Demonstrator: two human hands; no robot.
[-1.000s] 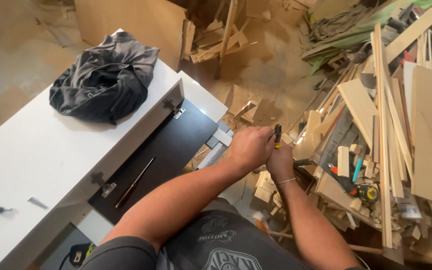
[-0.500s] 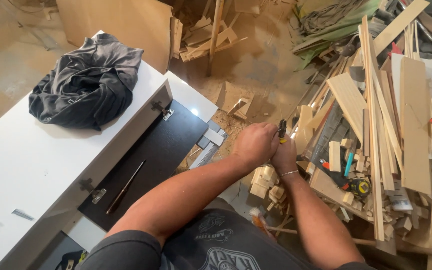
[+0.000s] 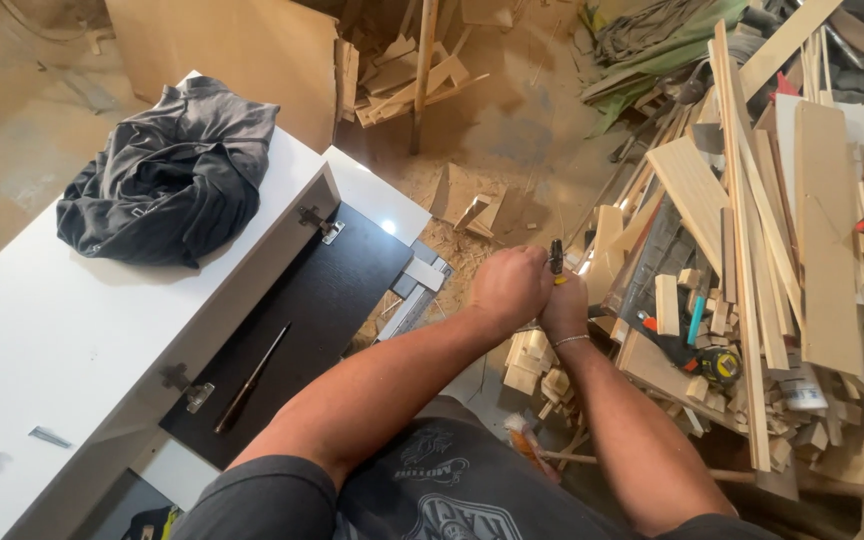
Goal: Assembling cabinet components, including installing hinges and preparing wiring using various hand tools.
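Gripping a small tool (image 3: 556, 257) with both hands held together, out past the right edge of the white cabinet (image 3: 72, 340) and above the sawdust floor. Left hand (image 3: 508, 287) curled into a fist around the lower part; right hand (image 3: 564, 308) tucked against it from below, fingers closed, exact grip hidden. Only the dark top and a bit of yellow showing above the knuckles, so tool type unclear. Probably light, stiff, hard-handled; best taken around the handle, not the tip. Likely little slip risk with a bare fist.

Nearby: open black door (image 3: 302, 330) hinged along the cabinet's right edge, thin dark rod (image 3: 252, 378) lying on it. Dark cloth (image 3: 167, 175) bunched at the cabinet's far end. Scrap wood pile (image 3: 752, 250) right of the hands, tape measure (image 3: 720, 365) in it.
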